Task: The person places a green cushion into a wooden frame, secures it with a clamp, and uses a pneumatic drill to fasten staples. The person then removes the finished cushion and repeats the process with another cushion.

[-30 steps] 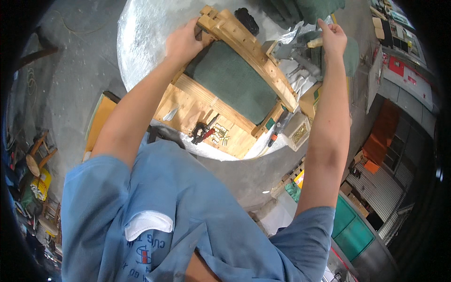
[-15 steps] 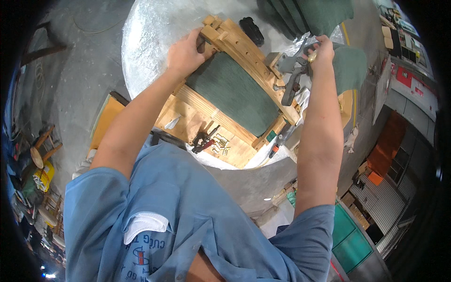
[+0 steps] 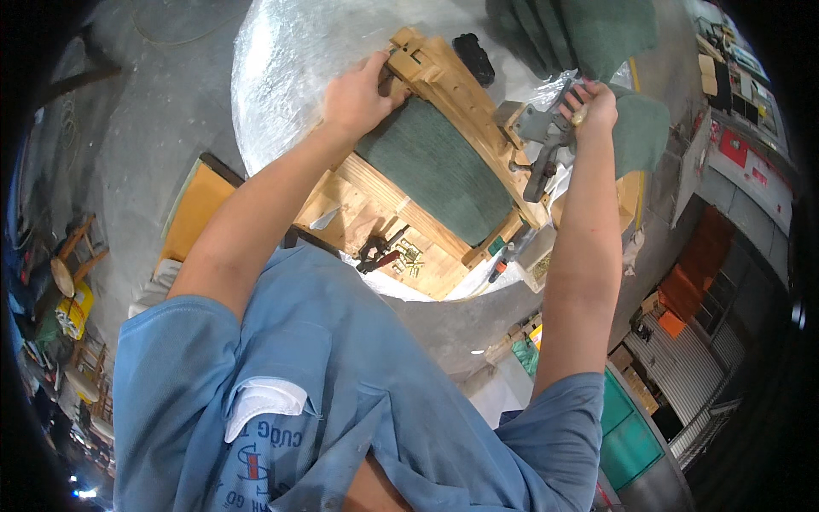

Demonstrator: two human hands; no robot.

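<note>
A wooden frame [image 3: 461, 98] with a thick curved rail stands on a round, plastic-wrapped table. Inside it lies a green fabric panel [image 3: 439, 171]. My left hand [image 3: 363, 98] grips the rail's far left end, thumb and fingers closed on the wood. A grey metal toggle clamp [image 3: 539, 128] with a dark arm is fixed to a wooden block on the rail's right part. My right hand [image 3: 593, 111] is curled round the clamp's handle, with a brass-coloured piece showing at the palm.
On the near wooden board lie a black-and-red tool [image 3: 375, 254] and several small brass-coloured pieces [image 3: 409, 258]. An orange-tipped tool [image 3: 497, 271] lies near the table's edge. A black object [image 3: 473, 60] and stacked green fabric pieces [image 3: 572, 34] are beyond the frame.
The curved rail has tilted, so its top face shows differently. Both hands keep their grips, and the whole scene sits slightly further right in the picture.
</note>
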